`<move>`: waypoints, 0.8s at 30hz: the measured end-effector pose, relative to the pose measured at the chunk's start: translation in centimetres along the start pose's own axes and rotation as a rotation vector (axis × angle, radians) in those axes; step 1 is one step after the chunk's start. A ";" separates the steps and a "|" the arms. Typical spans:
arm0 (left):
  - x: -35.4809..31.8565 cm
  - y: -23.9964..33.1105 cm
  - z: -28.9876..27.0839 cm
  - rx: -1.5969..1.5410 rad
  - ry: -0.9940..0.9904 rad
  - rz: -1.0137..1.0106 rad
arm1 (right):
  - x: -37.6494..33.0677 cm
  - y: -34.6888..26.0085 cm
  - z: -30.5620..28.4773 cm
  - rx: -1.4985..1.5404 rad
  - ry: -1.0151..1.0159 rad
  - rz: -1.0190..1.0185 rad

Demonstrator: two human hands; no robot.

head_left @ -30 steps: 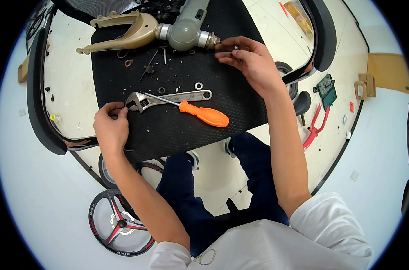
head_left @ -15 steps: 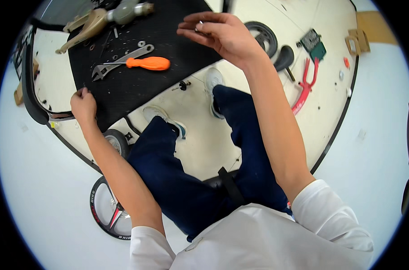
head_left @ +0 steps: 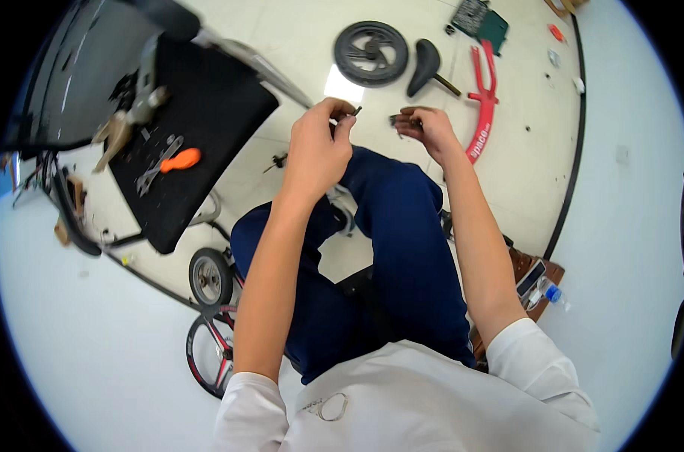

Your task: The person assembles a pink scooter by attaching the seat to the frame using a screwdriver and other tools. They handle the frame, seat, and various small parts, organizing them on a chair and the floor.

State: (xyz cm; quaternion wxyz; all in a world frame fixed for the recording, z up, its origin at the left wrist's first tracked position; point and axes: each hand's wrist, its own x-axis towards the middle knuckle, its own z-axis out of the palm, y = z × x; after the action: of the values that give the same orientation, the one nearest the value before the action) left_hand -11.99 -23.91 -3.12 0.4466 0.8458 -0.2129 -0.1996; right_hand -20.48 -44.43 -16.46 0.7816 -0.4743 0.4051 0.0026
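My left hand (head_left: 318,147) is raised over my knees, thumb and fingers closed on a small dark bolt-like piece (head_left: 357,111). To its right, my right hand (head_left: 430,134) has its fingers bent toward the left, with dark smudges on them. A small dark bit shows at its fingertips, too blurred to name. The two hands are apart. Left of them, a screwdriver with an orange handle (head_left: 181,160) lies across an adjustable wrench (head_left: 150,175) on a black chair seat (head_left: 214,94).
A black wheel (head_left: 371,53), a bicycle saddle (head_left: 425,66) and a red fork-shaped frame part (head_left: 482,105) lie on the floor ahead. More wheels (head_left: 211,276) stand at the left. A bottle with a blue cap (head_left: 554,294) is at the right.
My left hand has left the edge of the black seat and come up to the middle with the small piece. My right hand has moved right and lower. The view has swung right.
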 end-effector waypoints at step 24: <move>14.2 -36.0 21.8 0.362 -0.387 -0.418 | 20.9 21.4 -13.0 -0.726 0.484 0.018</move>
State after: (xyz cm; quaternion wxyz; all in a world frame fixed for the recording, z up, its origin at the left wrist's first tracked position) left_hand -5.19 -27.80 -46.79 0.1901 0.8832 -0.1476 -0.4026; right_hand -22.98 -50.32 -48.41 0.4466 -0.7016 0.5538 0.0403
